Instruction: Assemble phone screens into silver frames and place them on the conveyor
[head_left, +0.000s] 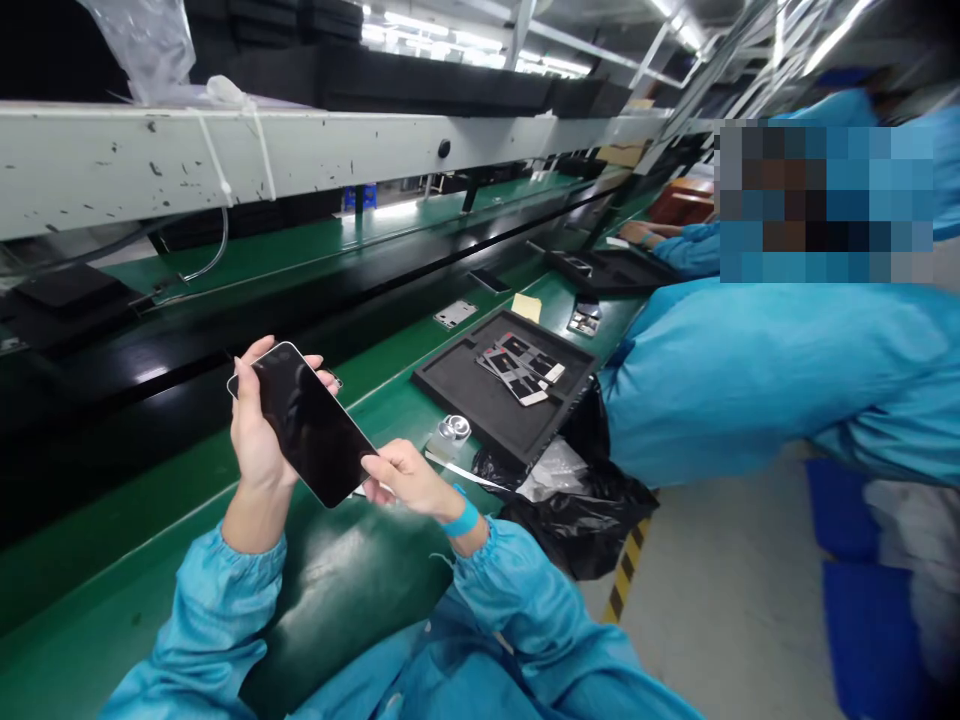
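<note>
A smartphone (311, 425) with a dark screen and a pale frame is held tilted above the green bench. My left hand (259, 430) wraps round its upper left end, the thumb along the side and fingertips showing past the far edge. At the lower right corner, my right hand (401, 475) pinches the phone between thumb and fingers; a blue band circles that wrist. Part of another thing behind the phone shows near my left fingertips, too small to name. A roll of clear tape (454, 428) rests on the bench beyond my right hand.
A black tray (469, 385) holds several phone parts (521, 370). Near it lie a silver plate (454, 314), a yellow pad (526, 306) and an opened phone (585, 318). A black bag (577, 520) hangs at the bench edge. A co-worker in blue (750, 370) sits right.
</note>
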